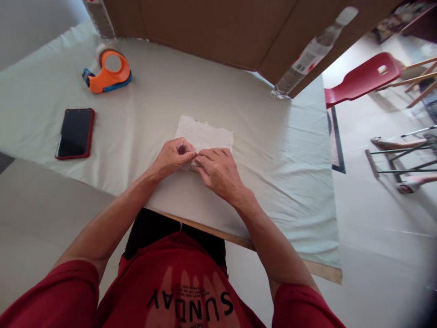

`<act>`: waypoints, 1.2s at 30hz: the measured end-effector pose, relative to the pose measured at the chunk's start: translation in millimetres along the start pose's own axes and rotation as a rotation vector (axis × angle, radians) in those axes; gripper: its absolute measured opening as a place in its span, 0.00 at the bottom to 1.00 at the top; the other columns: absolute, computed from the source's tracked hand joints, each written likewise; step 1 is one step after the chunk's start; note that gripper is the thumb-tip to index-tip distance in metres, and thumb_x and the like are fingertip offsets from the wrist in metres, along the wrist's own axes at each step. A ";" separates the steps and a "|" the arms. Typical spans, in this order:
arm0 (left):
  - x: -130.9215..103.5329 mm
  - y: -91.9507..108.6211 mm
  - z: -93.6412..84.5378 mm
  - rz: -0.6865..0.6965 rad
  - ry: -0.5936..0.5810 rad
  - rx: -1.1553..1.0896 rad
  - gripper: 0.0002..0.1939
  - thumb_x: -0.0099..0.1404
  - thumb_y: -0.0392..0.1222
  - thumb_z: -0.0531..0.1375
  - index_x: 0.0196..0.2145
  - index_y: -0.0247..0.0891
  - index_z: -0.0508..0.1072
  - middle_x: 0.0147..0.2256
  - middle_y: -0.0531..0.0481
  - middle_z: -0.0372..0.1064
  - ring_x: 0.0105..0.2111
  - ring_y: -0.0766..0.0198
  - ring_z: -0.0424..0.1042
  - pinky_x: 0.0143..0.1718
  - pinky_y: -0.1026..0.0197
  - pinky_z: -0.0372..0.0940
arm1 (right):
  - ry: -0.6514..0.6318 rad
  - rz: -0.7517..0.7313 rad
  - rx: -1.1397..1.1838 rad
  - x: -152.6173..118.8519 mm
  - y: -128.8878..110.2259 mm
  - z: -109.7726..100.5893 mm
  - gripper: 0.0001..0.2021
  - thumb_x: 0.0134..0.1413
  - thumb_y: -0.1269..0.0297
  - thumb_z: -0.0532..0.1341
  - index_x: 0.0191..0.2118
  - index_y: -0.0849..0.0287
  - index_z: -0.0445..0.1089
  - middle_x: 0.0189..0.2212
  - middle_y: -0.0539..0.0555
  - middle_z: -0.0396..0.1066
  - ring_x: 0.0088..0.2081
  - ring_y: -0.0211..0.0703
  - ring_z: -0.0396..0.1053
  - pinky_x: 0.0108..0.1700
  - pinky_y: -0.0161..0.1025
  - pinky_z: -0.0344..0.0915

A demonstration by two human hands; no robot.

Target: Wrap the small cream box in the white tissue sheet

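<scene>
A whitish sheet with a ragged far edge (205, 133) lies flat on the cloth-covered table (153, 109), near its front edge. Over the sheet's near part, my left hand (174, 156) has thumb and forefinger pinched together. My right hand (220, 173) meets it at the fingertips, its fingers bent and pressed together. Something thin and crumpled, clear or whitish, shows between and under the fingers of both hands; the fingers cover most of it.
A phone (75, 133) lies at the left, with an orange tape dispenser (111, 73) behind it. Brown cardboard (205, 32) stands at the back, flanked by a bottle (100, 20) and another bottle (309, 57). Beyond the table's right side is a red chair (365, 77).
</scene>
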State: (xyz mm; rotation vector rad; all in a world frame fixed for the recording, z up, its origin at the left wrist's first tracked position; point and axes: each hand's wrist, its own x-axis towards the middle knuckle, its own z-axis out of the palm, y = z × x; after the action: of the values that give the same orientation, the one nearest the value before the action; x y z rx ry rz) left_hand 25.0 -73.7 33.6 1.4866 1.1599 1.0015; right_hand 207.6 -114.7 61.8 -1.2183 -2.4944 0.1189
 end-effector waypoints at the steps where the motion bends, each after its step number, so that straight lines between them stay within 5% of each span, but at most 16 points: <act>1: -0.9 2.0 -2.9 -0.013 0.004 0.038 0.12 0.54 0.46 0.65 0.25 0.36 0.69 0.28 0.51 0.71 0.28 0.67 0.67 0.30 0.64 0.62 | -0.018 -0.004 -0.027 -0.5 -0.3 2.8 0.08 0.64 0.70 0.58 0.44 0.59 0.74 0.45 0.58 0.78 0.47 0.51 0.69 0.51 0.47 0.55; 8: -9.3 13.1 -33.7 -0.082 0.005 0.175 0.21 0.54 0.46 0.66 0.44 0.37 0.73 0.23 0.58 0.63 0.23 0.68 0.60 0.25 0.65 0.56 | -0.020 -0.037 -0.072 -2.3 6.8 9.6 0.11 0.67 0.70 0.55 0.48 0.58 0.73 0.47 0.57 0.76 0.46 0.50 0.66 0.49 0.45 0.54; 13: -9.6 7.3 -31.7 -0.133 0.015 0.342 0.13 0.54 0.42 0.61 0.38 0.37 0.75 0.19 0.59 0.56 0.20 0.68 0.55 0.23 0.64 0.51 | -0.005 -0.054 -0.139 0.8 6.0 12.8 0.10 0.67 0.69 0.55 0.47 0.55 0.73 0.45 0.56 0.75 0.44 0.50 0.62 0.47 0.46 0.51; 19: -9.1 2.0 -34.7 -0.144 0.119 0.525 0.14 0.51 0.47 0.65 0.34 0.38 0.73 0.28 0.52 0.70 0.28 0.63 0.66 0.29 0.62 0.59 | 0.013 -0.097 -0.217 0.6 7.1 17.2 0.11 0.68 0.70 0.54 0.47 0.53 0.73 0.45 0.56 0.73 0.43 0.48 0.61 0.46 0.47 0.50; 23: -11.1 1.4 -47.0 -0.240 0.118 0.434 0.20 0.49 0.49 0.69 0.37 0.38 0.72 0.26 0.52 0.72 0.21 0.65 0.68 0.23 0.64 0.58 | 0.027 -0.107 -0.220 1.6 9.2 20.4 0.11 0.68 0.70 0.54 0.44 0.54 0.73 0.43 0.56 0.73 0.43 0.48 0.61 0.46 0.47 0.49; 28: -3.0 3.4 -50.9 -0.382 0.016 0.363 0.18 0.47 0.50 0.72 0.28 0.41 0.70 0.14 0.54 0.67 0.10 0.65 0.61 0.14 0.63 0.49 | 0.063 -0.123 -0.239 2.2 10.8 24.4 0.11 0.68 0.71 0.54 0.44 0.54 0.73 0.44 0.56 0.74 0.42 0.48 0.61 0.46 0.47 0.49; 36: 10.0 10.4 -32.7 -0.468 -0.001 0.276 0.17 0.50 0.41 0.68 0.15 0.41 0.63 0.14 0.54 0.59 0.15 0.67 0.59 0.19 0.63 0.53 | 0.090 -0.124 -0.234 2.7 9.7 27.3 0.10 0.67 0.71 0.54 0.42 0.55 0.73 0.43 0.57 0.73 0.42 0.49 0.60 0.45 0.48 0.48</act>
State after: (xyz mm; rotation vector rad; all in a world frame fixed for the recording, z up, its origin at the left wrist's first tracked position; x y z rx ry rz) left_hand -2.4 -58.4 50.7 1.3283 1.6008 0.5361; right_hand 203.6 -104.4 34.9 -1.1238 -2.5501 -0.2606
